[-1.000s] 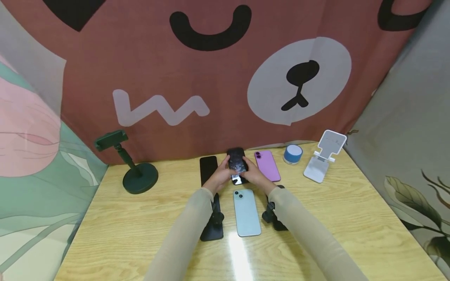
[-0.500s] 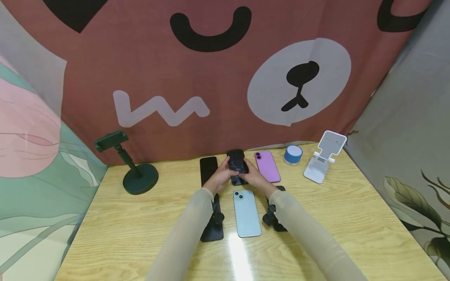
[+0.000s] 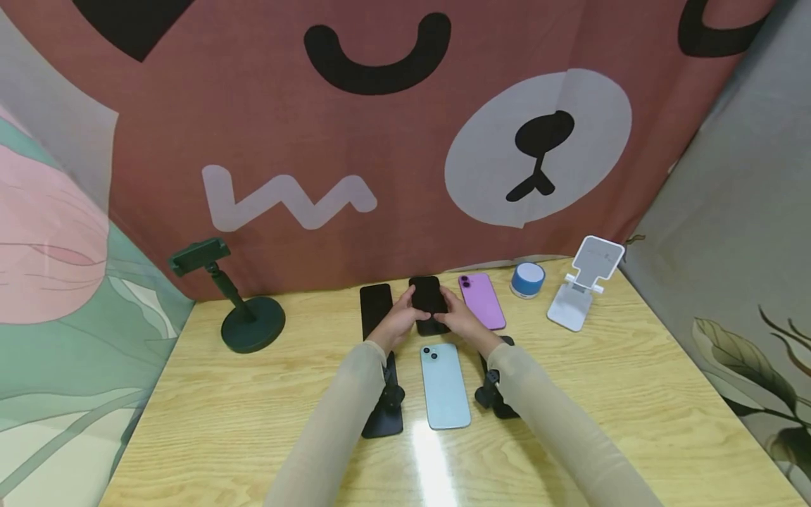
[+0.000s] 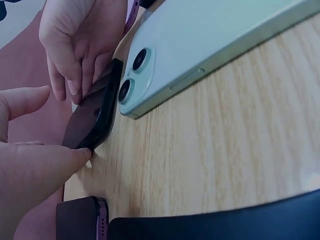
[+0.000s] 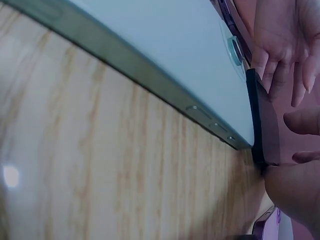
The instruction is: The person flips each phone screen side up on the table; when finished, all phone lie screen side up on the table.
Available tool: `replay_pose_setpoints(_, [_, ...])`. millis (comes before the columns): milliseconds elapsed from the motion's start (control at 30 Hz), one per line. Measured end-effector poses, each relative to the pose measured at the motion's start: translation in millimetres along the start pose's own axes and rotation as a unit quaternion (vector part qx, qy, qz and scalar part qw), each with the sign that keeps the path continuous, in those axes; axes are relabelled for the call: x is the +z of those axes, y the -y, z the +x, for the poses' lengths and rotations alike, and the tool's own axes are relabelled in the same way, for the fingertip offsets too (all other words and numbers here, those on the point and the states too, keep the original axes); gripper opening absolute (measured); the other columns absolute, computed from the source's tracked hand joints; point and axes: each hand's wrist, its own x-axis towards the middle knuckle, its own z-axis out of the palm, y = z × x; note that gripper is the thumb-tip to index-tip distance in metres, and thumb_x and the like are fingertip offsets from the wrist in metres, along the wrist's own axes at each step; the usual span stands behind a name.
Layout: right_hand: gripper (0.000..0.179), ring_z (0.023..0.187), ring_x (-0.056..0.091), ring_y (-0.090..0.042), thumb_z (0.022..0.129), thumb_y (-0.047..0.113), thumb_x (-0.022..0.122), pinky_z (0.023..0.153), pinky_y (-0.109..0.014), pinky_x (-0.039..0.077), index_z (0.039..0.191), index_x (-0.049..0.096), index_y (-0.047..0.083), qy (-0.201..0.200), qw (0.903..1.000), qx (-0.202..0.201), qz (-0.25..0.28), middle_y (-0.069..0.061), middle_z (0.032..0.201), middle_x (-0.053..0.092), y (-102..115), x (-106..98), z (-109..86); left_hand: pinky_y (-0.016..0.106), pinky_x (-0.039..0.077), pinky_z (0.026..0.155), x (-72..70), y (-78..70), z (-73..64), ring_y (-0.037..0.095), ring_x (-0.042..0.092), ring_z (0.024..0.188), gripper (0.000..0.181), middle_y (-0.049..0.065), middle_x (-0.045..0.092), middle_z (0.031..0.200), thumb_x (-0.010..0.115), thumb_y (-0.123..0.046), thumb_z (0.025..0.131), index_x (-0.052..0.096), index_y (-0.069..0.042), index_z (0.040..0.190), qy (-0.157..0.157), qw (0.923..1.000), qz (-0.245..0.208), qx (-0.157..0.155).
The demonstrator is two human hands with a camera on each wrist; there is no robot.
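A black phone (image 3: 428,296) lies screen up near the back of the table, between the hands. My left hand (image 3: 396,320) holds its left edge, and my right hand (image 3: 462,318) holds the right one, both thumbs near the screen's lower part. From the left wrist, a finger of the left hand presses the edge of the black phone (image 4: 92,112), while its thumb is raised off the glass. The right wrist view shows the right hand's fingers against the near corner of the same phone (image 5: 267,117). Just in front lies a light blue phone (image 3: 445,387), camera side up.
Dark phones (image 3: 376,304) lie left, one partly under the left forearm; another dark phone (image 3: 503,408) is mostly covered by the right sleeve. Right of the hands are a purple phone (image 3: 483,299), a blue-and-white cylinder (image 3: 527,280) and a white stand (image 3: 571,306). A green stand (image 3: 253,322) stands left.
The black phone has tilted down flatter, its far edge coming lower and the bright reflections leaving its screen. Both hands keep hold of its sides and have barely moved.
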Motion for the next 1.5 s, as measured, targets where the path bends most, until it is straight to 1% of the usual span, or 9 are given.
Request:
replay_pose_setpoints(167, [0.070, 0.142, 0.010, -0.032, 0.093, 0.002, 0.052, 0.112, -0.045, 0.019, 0.151, 0.013, 0.004, -0.007, 0.9999, 0.011, -0.002, -0.020, 0.156, 0.011, -7, 0, 3.6, 0.044, 0.011, 0.114, 0.9, 1.1, 0.6, 0.024, -0.004, 0.144, 0.087, 0.008, -0.004, 0.159, 0.057, 0.005, 0.086, 0.008, -0.019, 0.154, -0.006, 0.9999, 0.009, -0.012])
replay_pose_setpoints(333, [0.070, 0.142, 0.011, -0.032, 0.093, 0.003, 0.052, 0.113, -0.044, 0.018, 0.151, 0.013, 0.004, -0.013, 0.9998, 0.009, -0.009, -0.020, 0.156, 0.012, -7, 0, 3.7, 0.044, 0.012, 0.114, 1.1, 1.1, 2.3, 0.024, -0.004, 0.144, 0.088, 0.008, -0.005, 0.159, 0.058, 0.003, 0.086, 0.006, -0.020, 0.154, -0.003, 0.9999, 0.013, -0.009])
replay_pose_setpoints(567, [0.068, 0.142, 0.015, -0.032, 0.094, 0.005, 0.051, 0.112, -0.045, 0.022, 0.151, 0.015, 0.005, -0.010, 0.9998, 0.018, 0.007, -0.018, 0.155, 0.016, -5, -3, 1.0, 0.045, 0.011, 0.114, 0.5, 1.3, 2.0, 0.024, -0.004, 0.144, 0.086, 0.007, -0.003, 0.159, 0.058, 0.002, 0.087, 0.008, -0.020, 0.154, -0.005, 0.9997, 0.019, -0.014])
replay_pose_setpoints(733, [0.064, 0.140, 0.019, -0.035, 0.094, 0.002, 0.050, 0.111, -0.047, 0.023, 0.150, 0.019, 0.002, -0.005, 0.9998, 0.008, 0.018, -0.021, 0.153, 0.021, -3, -5, -1.6, 0.045, 0.012, 0.114, -1.0, 1.2, 2.0, 0.023, -0.002, 0.144, 0.084, 0.007, 0.001, 0.159, 0.058, 0.001, 0.087, 0.010, -0.019, 0.153, -0.009, 0.9995, 0.026, -0.014])
replay_pose_setpoints(933, [0.063, 0.140, 0.020, -0.036, 0.095, 0.004, 0.050, 0.112, -0.047, 0.021, 0.149, 0.019, 0.000, 0.002, 1.0000, 0.004, 0.004, -0.022, 0.153, 0.021, -2, -11, -6.3, 0.044, 0.017, 0.114, 3.6, 1.2, 1.1, 0.026, 0.005, 0.144, 0.078, 0.012, 0.008, 0.158, 0.057, 0.000, 0.088, 0.017, -0.015, 0.152, -0.040, 0.9989, 0.024, 0.010])
replay_pose_setpoints(1100, [0.063, 0.140, 0.018, -0.036, 0.095, 0.005, 0.050, 0.112, -0.046, 0.020, 0.149, 0.018, -0.002, 0.002, 0.9999, -0.010, 0.010, -0.022, 0.153, 0.019, 2, -17, -12.1, 0.047, 0.026, 0.110, 14.8, 0.3, -0.9, 0.030, 0.016, 0.142, 0.070, 0.014, 0.018, 0.156, 0.057, 0.000, 0.087, 0.027, -0.010, 0.150, -0.076, 0.9940, 0.066, 0.043])
replay_pose_setpoints(1200, [0.062, 0.140, 0.019, -0.036, 0.094, 0.005, 0.050, 0.111, -0.047, 0.022, 0.149, 0.020, -0.002, -0.002, 0.9996, -0.021, 0.018, -0.021, 0.153, 0.021, 4, -22, -15.0, 0.049, 0.029, 0.108, 21.3, -0.6, -0.7, 0.033, 0.022, 0.139, 0.068, 0.014, 0.022, 0.154, 0.057, 0.001, 0.086, 0.030, -0.009, 0.148, -0.089, 0.9910, 0.080, 0.060])
replay_pose_setpoints(1333, [0.062, 0.140, 0.022, -0.035, 0.094, 0.002, 0.051, 0.110, -0.047, 0.024, 0.148, 0.021, -0.003, -0.004, 0.9988, -0.034, 0.034, -0.021, 0.151, 0.026, 2, -30, -17.2, 0.049, 0.028, 0.108, 27.4, -2.6, -0.4, 0.032, 0.022, 0.140, 0.067, 0.012, 0.025, 0.153, 0.058, -0.001, 0.086, 0.032, -0.011, 0.148, -0.092, 0.9904, 0.076, 0.069])
replay_pose_setpoints(1500, [0.062, 0.138, 0.026, -0.037, 0.093, -0.003, 0.051, 0.110, -0.047, 0.025, 0.147, 0.021, -0.006, -0.018, 0.9961, -0.050, 0.070, -0.025, 0.148, 0.029, -4, -41, -18.1, 0.046, 0.028, 0.109, 35.7, -5.5, 2.7, 0.029, 0.023, 0.140, 0.069, 0.012, 0.027, 0.153, 0.058, -0.001, 0.087, 0.030, -0.012, 0.149, -0.075, 0.9929, 0.053, 0.075])
